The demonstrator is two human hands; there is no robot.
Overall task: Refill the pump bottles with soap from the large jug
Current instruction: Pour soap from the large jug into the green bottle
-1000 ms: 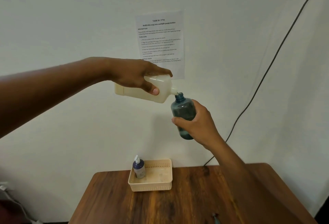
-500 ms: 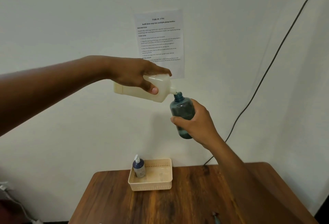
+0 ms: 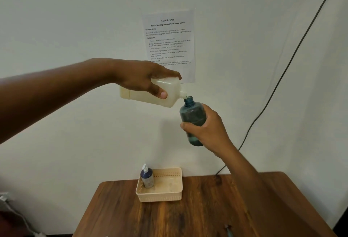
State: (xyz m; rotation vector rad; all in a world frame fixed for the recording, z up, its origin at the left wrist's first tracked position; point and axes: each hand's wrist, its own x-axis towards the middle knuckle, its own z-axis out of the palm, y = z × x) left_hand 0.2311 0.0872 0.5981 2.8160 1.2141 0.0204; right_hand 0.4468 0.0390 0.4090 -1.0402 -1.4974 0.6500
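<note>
High above the wooden table, the cream jug is gripped by the left hand, fingers over the top, thumb curled beneath, and it is tipped on its side. Its spout is set right at the open neck of the blue bottle, which is clasped around the middle by the right hand and kept nearly upright. Down below, a capped pump bottle is stood in the left corner of the beige basket.

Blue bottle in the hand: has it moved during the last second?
No, not noticeably: the blue bottle stays just below the paper sheet's lower right corner on the wall, mouth under the jug spout.
</note>
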